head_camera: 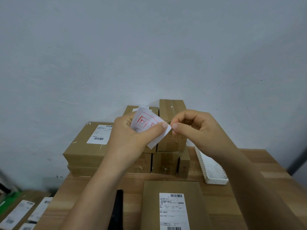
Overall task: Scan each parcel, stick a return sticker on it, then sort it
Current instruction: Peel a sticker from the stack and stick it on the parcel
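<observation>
My left hand (131, 138) is raised over the table and grips a white return sticker sheet (146, 123) printed with red characters. My right hand (196, 128) pinches the sheet's right corner between thumb and forefinger. Below the hands, a flat brown parcel (172, 188) with a white barcode label (173, 211) lies on the wooden table (249, 205) near its front edge. A black object (118, 211), perhaps the scanner, lies just left of that parcel, partly hidden by my left forearm.
Stacks of brown cardboard parcels (86, 150) stand against the white wall at the table's back. A white perforated plastic tray (211, 170) sits at the right. More labelled parcels (21, 213) lie lower down at the far left, off the table.
</observation>
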### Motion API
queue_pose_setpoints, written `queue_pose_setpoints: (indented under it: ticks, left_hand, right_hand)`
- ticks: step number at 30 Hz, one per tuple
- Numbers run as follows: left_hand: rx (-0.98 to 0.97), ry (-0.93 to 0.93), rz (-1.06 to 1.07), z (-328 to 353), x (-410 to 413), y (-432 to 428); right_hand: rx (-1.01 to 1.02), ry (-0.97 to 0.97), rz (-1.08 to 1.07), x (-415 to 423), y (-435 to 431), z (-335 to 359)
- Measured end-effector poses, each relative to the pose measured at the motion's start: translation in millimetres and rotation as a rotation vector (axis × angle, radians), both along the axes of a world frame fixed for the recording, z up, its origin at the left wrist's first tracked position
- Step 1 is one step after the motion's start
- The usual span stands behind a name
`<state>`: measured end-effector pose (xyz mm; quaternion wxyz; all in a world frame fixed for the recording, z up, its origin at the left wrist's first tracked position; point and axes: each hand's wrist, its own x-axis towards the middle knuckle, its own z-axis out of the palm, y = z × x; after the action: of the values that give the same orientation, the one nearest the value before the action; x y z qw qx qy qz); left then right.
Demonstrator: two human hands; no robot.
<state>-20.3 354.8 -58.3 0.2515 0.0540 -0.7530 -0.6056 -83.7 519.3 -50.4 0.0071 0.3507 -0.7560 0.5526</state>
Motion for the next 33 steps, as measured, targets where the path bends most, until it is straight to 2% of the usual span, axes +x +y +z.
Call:
queue_pose_setpoints:
  ticks: [10, 16, 22, 33]
  left_hand:
    - [0.032, 0.028, 0.033, -4.5, -4.8, -1.4]
    - [0.003, -0.001, 0.029, -8.2, -5.1, -4.4]
    - [0.013, -0.002, 0.006, -6.9, -4.5, -6.0]
    - [-0.023, -0.015, -0.034, -5.7, -5.2, -7.5]
  right_hand:
    - [0.012, 0.003, 0.073, 0.2, 0.3, -3.3]
    - [-0.113, -0.025, -0.074, -2.7, -3.6, -5.5]
    - [0.025, -0.009, -0.018, -3.6, -0.1, -2.3]
    - [0.074, 0.048, 0.046, -6.4, 1.6, -1.6]
